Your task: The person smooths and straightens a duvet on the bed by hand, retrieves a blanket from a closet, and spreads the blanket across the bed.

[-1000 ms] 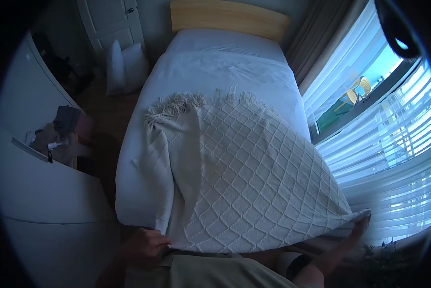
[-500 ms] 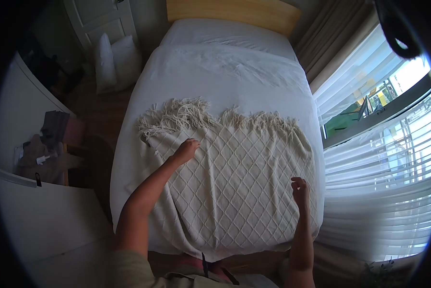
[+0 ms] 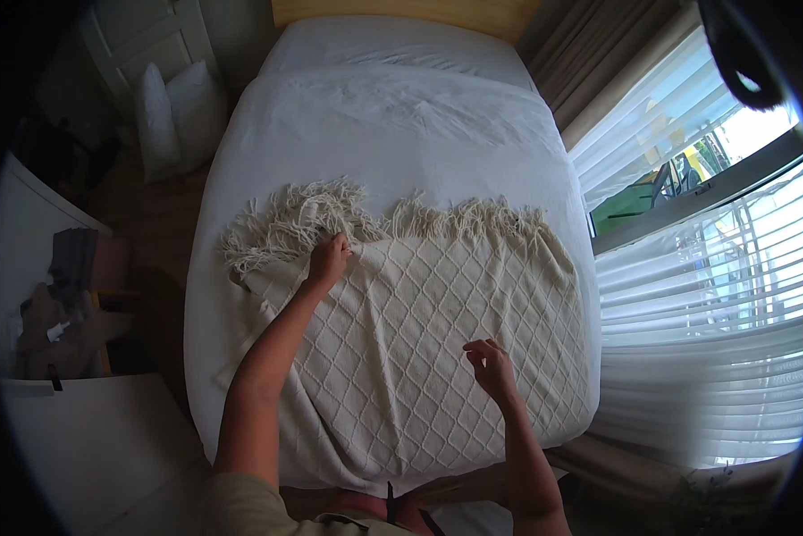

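Note:
A cream throw blanket (image 3: pixel 437 313) with a raised diamond pattern covers the foot half of the bed (image 3: pixel 392 143). Its fringe (image 3: pixel 303 219) lies bunched on the left and straighter toward the right. At the fringed edge, left of the middle, my left hand (image 3: pixel 330 259) is closed on the blanket, and the cloth is pulled into small folds there. My right hand (image 3: pixel 492 368) is over the middle of the blanket, holding nothing, its fingers loosely bent and apart from the thumb. A long crease runs down the blanket between the two hands.
Two white pillows (image 3: pixel 182 116) lean by a door at the far left. A white cabinet (image 3: pixel 106 438) stands at the near left, with a chair holding folded cloths (image 3: pixel 84 259) beyond it. Sheer curtains (image 3: pixel 687 348) hang before the window on the right.
My left hand has moved up to the fringed edge and closed on the blanket. My right hand has moved left, from the blanket's right side toward its middle. The view has shifted slightly.

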Available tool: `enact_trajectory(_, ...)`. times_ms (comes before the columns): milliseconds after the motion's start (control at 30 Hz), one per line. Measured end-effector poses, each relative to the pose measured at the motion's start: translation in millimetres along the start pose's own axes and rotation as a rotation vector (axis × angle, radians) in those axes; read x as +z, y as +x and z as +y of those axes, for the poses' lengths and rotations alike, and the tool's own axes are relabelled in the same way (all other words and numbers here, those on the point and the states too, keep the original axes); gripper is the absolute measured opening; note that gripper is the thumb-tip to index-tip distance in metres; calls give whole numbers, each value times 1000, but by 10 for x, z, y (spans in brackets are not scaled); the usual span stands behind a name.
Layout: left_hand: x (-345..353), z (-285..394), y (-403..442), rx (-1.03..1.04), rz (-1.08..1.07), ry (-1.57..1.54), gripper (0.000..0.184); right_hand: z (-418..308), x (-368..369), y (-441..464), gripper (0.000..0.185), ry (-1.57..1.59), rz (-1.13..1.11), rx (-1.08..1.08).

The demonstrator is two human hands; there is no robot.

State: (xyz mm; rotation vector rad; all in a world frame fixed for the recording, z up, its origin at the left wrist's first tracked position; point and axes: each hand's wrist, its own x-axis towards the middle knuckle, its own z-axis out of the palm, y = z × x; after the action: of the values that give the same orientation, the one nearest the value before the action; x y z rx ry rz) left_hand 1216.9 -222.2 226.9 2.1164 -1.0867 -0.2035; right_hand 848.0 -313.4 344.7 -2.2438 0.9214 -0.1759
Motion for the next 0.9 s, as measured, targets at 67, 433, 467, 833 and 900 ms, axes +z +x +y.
enact_trajectory(67,-241,238,-151,96,23,9,17,-130,46,80,13,-11,22,-35)
enact_trajectory(433,-1472,1716,-1657,444,-413,-425,23,-1006,265,235,28,-321,-264,-643)
enact_trajectory(467,-1526,1718,-1772,444,-412,-423,23,-917,222,168,15,-287,-171,-721)
enact_trajectory(833,-1874,2073,-2769,574,-646,269,16,-1428,-2022,-1754,23,-122,-363,-528)
enact_trajectory(900,-1987,2516,-2939,585,-686,338,12,-1664,-2432,-2281,23,-243,-382,-610)
